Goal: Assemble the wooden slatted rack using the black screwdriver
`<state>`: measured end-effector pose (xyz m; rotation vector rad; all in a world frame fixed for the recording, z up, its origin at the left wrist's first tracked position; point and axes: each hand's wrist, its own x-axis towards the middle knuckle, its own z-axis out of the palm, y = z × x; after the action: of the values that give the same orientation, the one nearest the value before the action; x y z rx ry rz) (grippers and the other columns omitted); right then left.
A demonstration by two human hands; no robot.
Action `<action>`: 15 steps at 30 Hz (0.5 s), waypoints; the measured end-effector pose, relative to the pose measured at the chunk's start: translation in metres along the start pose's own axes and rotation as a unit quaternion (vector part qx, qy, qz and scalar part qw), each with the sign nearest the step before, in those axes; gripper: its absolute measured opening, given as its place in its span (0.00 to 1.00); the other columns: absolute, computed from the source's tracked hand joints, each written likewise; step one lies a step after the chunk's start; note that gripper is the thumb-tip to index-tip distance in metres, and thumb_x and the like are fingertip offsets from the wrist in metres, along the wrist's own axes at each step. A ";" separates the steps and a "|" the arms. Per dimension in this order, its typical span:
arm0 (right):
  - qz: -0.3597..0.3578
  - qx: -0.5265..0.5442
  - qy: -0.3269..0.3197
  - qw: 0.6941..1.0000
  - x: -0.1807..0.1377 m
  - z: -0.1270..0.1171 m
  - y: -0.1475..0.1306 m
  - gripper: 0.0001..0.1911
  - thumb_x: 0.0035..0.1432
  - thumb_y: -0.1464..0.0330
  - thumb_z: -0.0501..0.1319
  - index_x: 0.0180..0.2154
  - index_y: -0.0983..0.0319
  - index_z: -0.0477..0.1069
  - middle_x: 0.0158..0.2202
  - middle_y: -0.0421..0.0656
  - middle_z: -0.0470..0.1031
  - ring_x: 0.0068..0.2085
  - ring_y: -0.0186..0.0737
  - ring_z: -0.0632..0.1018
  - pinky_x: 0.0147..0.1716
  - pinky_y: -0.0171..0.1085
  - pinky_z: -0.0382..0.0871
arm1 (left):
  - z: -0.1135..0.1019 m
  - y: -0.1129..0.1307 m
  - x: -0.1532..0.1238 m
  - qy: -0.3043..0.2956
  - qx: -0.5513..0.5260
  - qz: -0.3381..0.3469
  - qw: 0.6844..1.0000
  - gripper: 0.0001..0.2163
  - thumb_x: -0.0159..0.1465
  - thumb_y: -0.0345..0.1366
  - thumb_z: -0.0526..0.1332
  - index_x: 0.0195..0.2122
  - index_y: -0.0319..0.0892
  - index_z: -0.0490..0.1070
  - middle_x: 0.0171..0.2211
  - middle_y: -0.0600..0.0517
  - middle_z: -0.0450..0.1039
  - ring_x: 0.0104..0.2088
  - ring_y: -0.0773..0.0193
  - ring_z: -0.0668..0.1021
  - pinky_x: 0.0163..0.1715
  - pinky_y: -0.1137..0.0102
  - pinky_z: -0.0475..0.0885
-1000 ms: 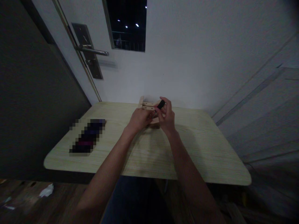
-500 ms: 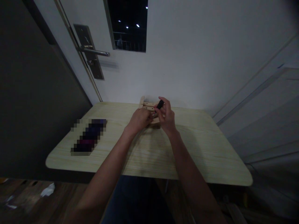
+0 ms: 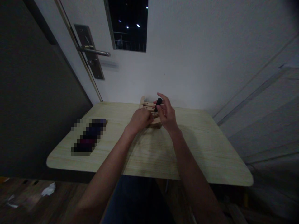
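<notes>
Right hand (image 3: pixel 167 114) is pinching a small black-handled tool (image 3: pixel 158 104) between thumb and fingertips, upper fingers fanned open, tool tip pointing down into the wooden frame (image 3: pixel 149 109). It looks like a short screwdriver, but it is too dark and small to be sure. Left hand (image 3: pixel 139 119) is clamping down on the near side of the frame, fingers curled over it, pinning it to the table (image 3: pixel 149 152). The frame is sitting at the far edge of the table, just beside the white wall (image 3: pixel 198 62), between the two hands.

Risks, as I'm reading it:
- The grip on the tool is light and high on the handle, so the tip is likely camming out and skating toward the left fingers, which are sitting right next to it.
- The frame is only hand-held; any side load is likely twisting it or shoving it against the wall.
- Light is poor, so tip alignment is hard to judge.
- Any small fastener that drops is rolling off the far edge or onto the floor (image 3: pixel 28 196).

A pixelated dark object (image 3: pixel 88 137) is lying well apart to the left; the door handle (image 3: pixel 93 51) is well clear of the work.
</notes>
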<state>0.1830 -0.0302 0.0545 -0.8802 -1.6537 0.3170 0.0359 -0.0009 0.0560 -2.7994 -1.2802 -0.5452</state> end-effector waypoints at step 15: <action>-0.018 -0.047 0.037 0.998 0.001 0.002 0.001 0.17 0.60 0.62 0.57 0.52 0.53 0.67 0.49 0.43 0.72 0.38 0.35 0.76 0.34 0.36 0.78 | 0.001 0.000 0.000 0.000 0.020 0.004 1.000 0.08 0.59 0.34 0.58 0.30 0.38 0.76 0.30 0.46 0.77 0.32 0.61 0.77 0.36 0.69 0.69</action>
<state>0.1815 -0.0278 0.0538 -0.9212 -1.6242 0.1818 0.0365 -0.0004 0.0553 -2.7725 -1.2639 -0.5132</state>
